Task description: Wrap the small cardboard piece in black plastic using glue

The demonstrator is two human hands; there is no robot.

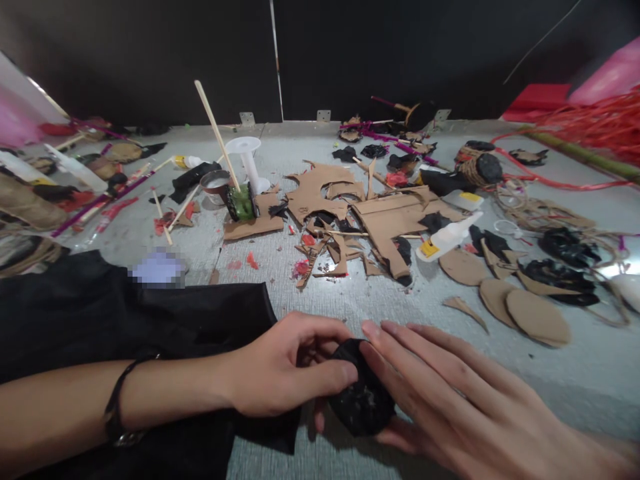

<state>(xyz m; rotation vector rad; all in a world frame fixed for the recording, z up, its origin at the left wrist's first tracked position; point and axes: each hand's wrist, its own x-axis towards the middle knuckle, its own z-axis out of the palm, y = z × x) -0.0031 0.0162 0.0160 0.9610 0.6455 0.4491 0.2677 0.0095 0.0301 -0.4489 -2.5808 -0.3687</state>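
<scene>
A small round piece wrapped in crinkled black material (363,400) is held low at the front of the table. My left hand (295,367) grips its left side, the thumb lying across the top face. Against its right side rests my right hand (445,387), with the fingers long and close together and the thumb side underneath. Black sheet material (200,320) spreads under my left forearm. To the right lie cut cardboard discs (537,317), beyond my right fingers.
Torn cardboard scraps (325,190) cover the middle of the table (250,283). Glue bottles (450,237) lie among them. A stick stands in a green-smeared roll (241,203) beside a white spool (250,163). Red strands (590,127) pile up at right, below a black wall (380,53).
</scene>
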